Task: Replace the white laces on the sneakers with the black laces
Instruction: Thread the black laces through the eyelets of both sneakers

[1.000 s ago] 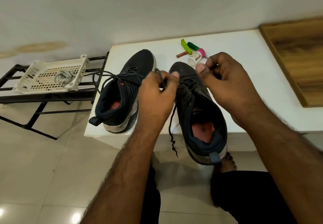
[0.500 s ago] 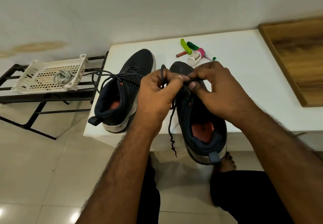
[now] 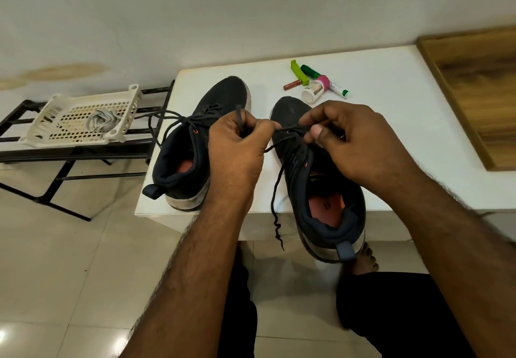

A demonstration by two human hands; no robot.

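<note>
Two dark sneakers stand on a white table [image 3: 391,123]. The left sneaker [image 3: 192,148] carries a black lace whose loose ends trail off to the left. The right sneaker [image 3: 321,190] overhangs the table's front edge. My left hand [image 3: 237,148] grips one end of the right sneaker's black lace [image 3: 276,190], its tip sticking up above my fingers. My right hand [image 3: 349,140] pinches the same lace over the shoe's tongue. A free length of this lace hangs below the table edge. The white laces [image 3: 100,119] lie in a white plastic basket [image 3: 81,117].
The basket sits on a black metal rack [image 3: 69,156] left of the table. Behind the shoes lie a green clip [image 3: 298,71], a small white bottle [image 3: 314,91], a green-capped tube [image 3: 324,80] and a brown stick. A wooden board [image 3: 480,92] covers the table's right part. My bare foot [image 3: 363,260] rests on the tiled floor.
My right hand came down from above the toe to the tongue of the right sneaker. Both hands then drew slightly apart, stretching the lace between them.
</note>
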